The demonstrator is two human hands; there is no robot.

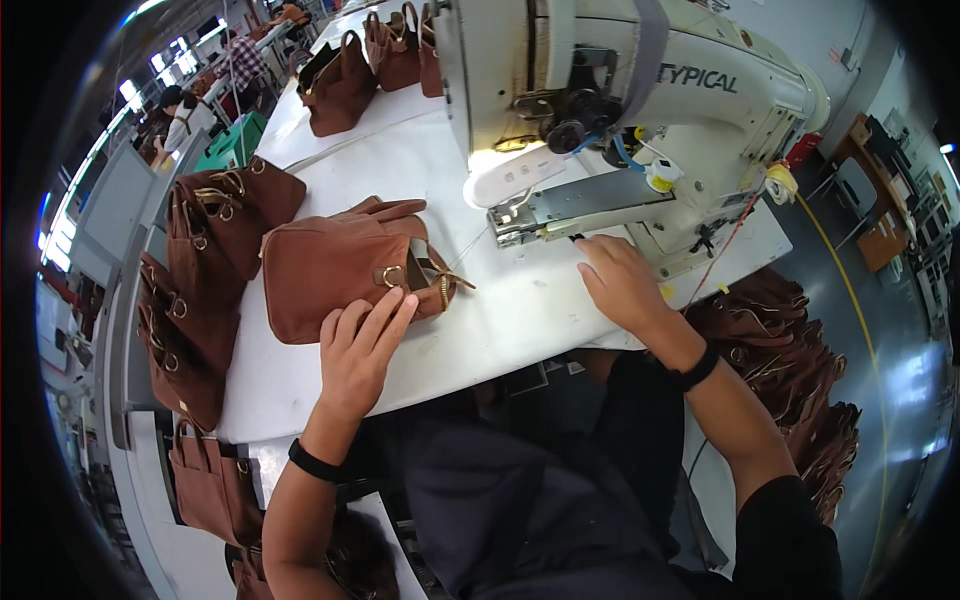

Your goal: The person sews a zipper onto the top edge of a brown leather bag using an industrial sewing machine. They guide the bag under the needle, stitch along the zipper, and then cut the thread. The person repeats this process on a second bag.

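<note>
The brown leather handbag (325,260) lies on its side on the white desk (500,330), left of the sewing machine (720,95), with its open mouth and handles toward the machine's narrow arm (600,200). The left hand (352,355) rests on its near edge, fingers slightly spread over the leather beside the metal D-ring (393,276); they press from above rather than pinch. The right hand (622,285) is just beside the narrow arm, well apart from the bag, its fingers bent; a small dark thing shows at their tips, and I cannot tell whether they grip it.

A fine thread (473,246) seems to run from the bag to the arm's end. Were the bag pulled away with that thread uncut, the likely result is a puckered seam or a bent needle. With only the left hand on it, the bag could pivot or slide on the smooth desk — the loose handles and brass zipper (445,292) might then snag on the arm. The right hand's closeness to the machine is the graver worry: an accidental start could catch a finger. The handbags (215,235) crowding the desk's left side could also topple if nudged.
</note>
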